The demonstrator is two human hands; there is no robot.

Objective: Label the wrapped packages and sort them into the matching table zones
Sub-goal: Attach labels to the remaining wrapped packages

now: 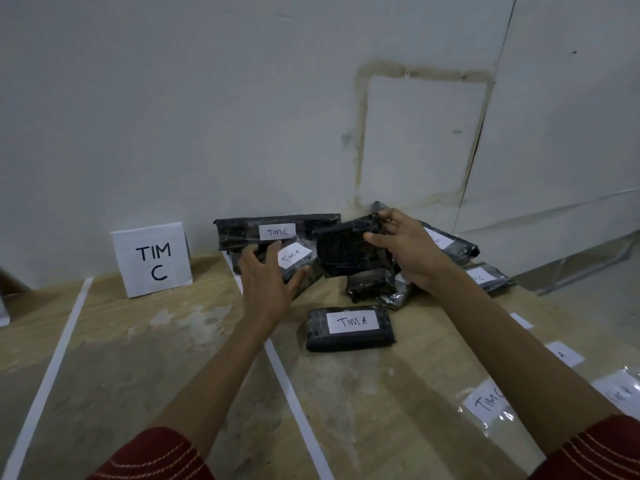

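Observation:
Black wrapped packages lie heaped at the back of the wooden table (138, 341). My right hand (405, 251) grips an unlabelled black package (343, 247), lifted and tilted above the heap. My left hand (266, 278) reaches with spread fingers over a package labelled TIM A (294, 256), touching or just above it. Behind that one a long package labelled TIM C (277, 230) leans at the wall. Another package labelled TIM A (350, 328) lies flat in front of the heap. Further labelled packages (485, 277) lie at the right, partly hidden by my right arm.
A white sign reading TIM C (152, 259) stands at the back left. White tape strips (52, 368) mark zones on the table. Loose paper labels under clear film (488, 401) lie along the right edge. A wall closes the back.

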